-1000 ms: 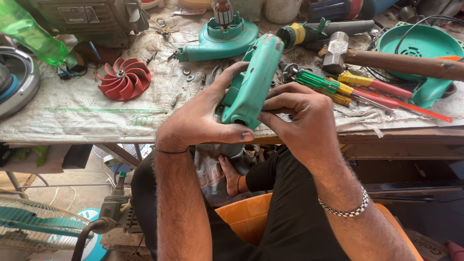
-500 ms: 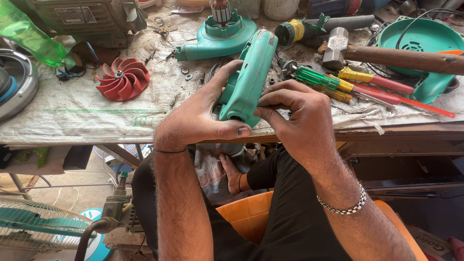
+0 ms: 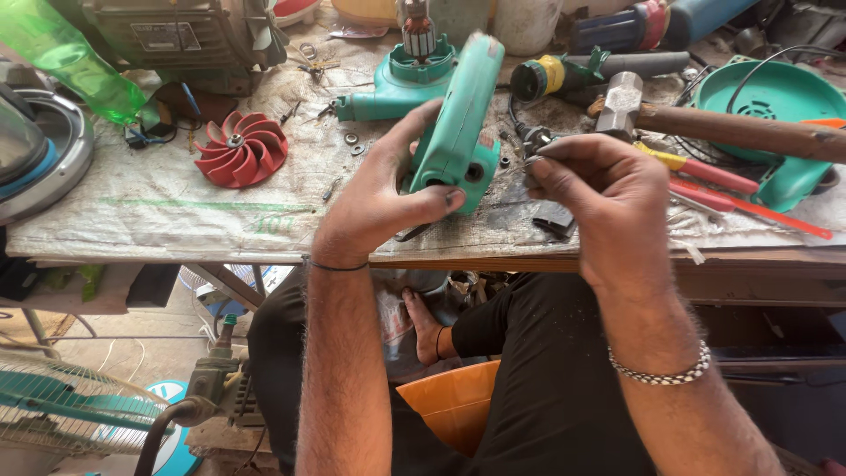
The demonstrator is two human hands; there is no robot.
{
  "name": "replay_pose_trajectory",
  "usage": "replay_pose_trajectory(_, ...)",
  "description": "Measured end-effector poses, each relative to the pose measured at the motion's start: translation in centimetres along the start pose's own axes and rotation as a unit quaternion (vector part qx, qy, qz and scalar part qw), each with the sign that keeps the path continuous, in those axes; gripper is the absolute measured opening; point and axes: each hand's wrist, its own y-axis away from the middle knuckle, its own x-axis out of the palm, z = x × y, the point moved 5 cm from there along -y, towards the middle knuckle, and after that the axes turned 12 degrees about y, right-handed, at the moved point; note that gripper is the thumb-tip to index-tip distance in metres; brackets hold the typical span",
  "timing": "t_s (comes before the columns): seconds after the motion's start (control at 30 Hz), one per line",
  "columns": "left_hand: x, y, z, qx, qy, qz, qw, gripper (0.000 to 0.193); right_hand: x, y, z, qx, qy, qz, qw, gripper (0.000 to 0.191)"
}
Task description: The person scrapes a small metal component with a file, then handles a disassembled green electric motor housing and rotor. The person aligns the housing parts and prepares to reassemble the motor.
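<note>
My left hand [image 3: 383,198] grips a teal plastic tool housing [image 3: 458,119], held upright above the workbench's front edge. My right hand [image 3: 599,198] is just right of the housing and apart from it. Its thumb and fingers are pinched on a small dark part [image 3: 534,141] with a black cord; what the part is I cannot make out. Behind the housing lies the teal blower body [image 3: 383,92] with a motor armature standing in it. A red impeller [image 3: 240,150] lies on the bench to the left.
A wooden-handled hammer [image 3: 705,123], several screwdrivers [image 3: 705,181] and a round teal cover [image 3: 775,97] crowd the bench's right side. A green bottle [image 3: 62,53] and a grey motor [image 3: 176,31] sit at the back left. An orange tub [image 3: 449,401] is below, between my knees.
My right hand has let go of the teal housing and moved right, pinching a small part. My left hand has tilted the housing more upright.
</note>
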Motion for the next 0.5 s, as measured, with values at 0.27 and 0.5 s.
replay_pose_trajectory(0.27, 1.4, -2.5, -2.2, 0.019, -0.372, 0.05, 0.927, 0.107, -6.9, -1.0, 0.6, -0.082, 0.017, -0.088, 0.993, 0.01)
replay_pose_trajectory(0.5, 3.8, -4.5, -0.6, -0.148, -0.521, 0.107, 0.834, 0.118, -8.6, -1.7, -0.4, -0.038, 0.032, -0.096, 0.994, 0.02)
